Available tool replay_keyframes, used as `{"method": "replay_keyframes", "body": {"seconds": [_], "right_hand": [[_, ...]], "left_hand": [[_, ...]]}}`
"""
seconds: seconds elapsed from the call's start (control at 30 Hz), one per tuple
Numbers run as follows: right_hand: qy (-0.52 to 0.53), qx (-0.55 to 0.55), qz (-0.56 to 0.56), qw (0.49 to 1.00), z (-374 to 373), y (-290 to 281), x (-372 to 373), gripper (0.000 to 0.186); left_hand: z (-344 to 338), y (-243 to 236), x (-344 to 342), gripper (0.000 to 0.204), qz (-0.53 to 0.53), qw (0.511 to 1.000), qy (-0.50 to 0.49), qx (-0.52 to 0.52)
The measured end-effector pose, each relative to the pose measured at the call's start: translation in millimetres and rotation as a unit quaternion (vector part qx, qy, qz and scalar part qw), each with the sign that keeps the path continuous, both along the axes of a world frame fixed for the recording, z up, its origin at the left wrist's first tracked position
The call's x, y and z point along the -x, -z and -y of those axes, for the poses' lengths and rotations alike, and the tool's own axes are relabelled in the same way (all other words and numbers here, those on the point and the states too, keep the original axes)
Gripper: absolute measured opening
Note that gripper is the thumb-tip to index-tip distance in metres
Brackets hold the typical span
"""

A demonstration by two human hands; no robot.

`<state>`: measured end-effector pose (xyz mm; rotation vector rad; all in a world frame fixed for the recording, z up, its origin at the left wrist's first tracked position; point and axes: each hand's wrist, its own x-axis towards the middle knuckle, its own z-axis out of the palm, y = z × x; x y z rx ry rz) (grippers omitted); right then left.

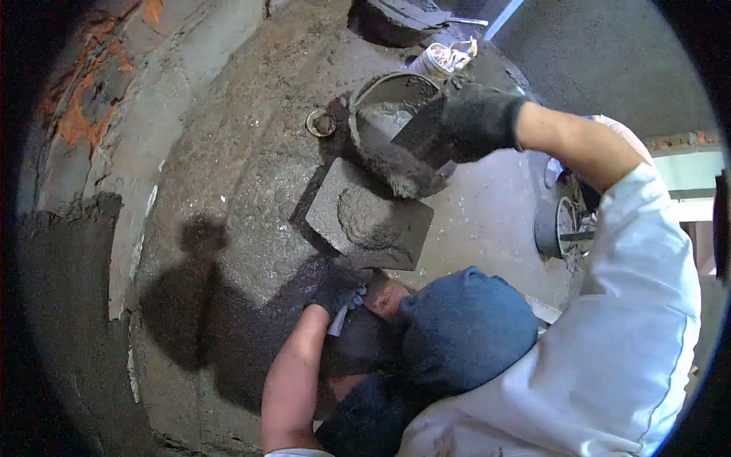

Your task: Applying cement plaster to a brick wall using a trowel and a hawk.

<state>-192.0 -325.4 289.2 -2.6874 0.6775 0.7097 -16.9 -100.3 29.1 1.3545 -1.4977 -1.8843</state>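
My right hand [483,114], in a dark glove, is closed at the rim of a mortar-caked bucket [365,145]. It grips a trowel, whose dark flat blade [421,131] reaches into the bucket; its handle is hidden by the glove. My left hand [339,295], also gloved, is closed round the handle of a square mortar board [324,199] at its near edge, with a pale handle end [336,323] sticking out below. A heap of wet grey mortar [369,217] lies on the board, just this side of the bucket.
A small ring-shaped object [321,123] lies left of the bucket. Beyond stand a small white pail [438,58] and a dark tub [392,23]. Another bucket [550,228] is at the right. A rough wall [183,84] runs along the left; blue cloth [472,327] covers the near middle.
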Motion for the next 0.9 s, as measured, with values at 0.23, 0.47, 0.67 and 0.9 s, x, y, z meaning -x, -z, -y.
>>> {"method": "replay_keyframes", "body": {"seconds": [0.23,0.47,0.67,0.9], "right_hand": [[-0.08,0.207,-0.043,0.974,-45.0,-19.2,-14.9,0.032],[0.14,0.139,0.165,0.966,-76.3,-35.8,-44.0,0.024],[-0.046,-0.047,0.081,0.995,-120.0,33.2,-128.7,0.037],[-0.171,-0.076,0.423,0.887,-116.1,100.3,-203.2,0.029]], "left_hand": [[11.6,-110.1,-30.2,0.016,0.046,0.996,-0.05,-0.066],[-65.3,-83.5,-93.3,0.02,-0.076,0.928,-0.308,-0.195],[-92.3,-125.6,-165.3,0.028,0.335,0.893,-0.227,0.197],[-161.2,-135.0,-172.2,0.015,0.481,0.744,-0.201,0.418]]}}
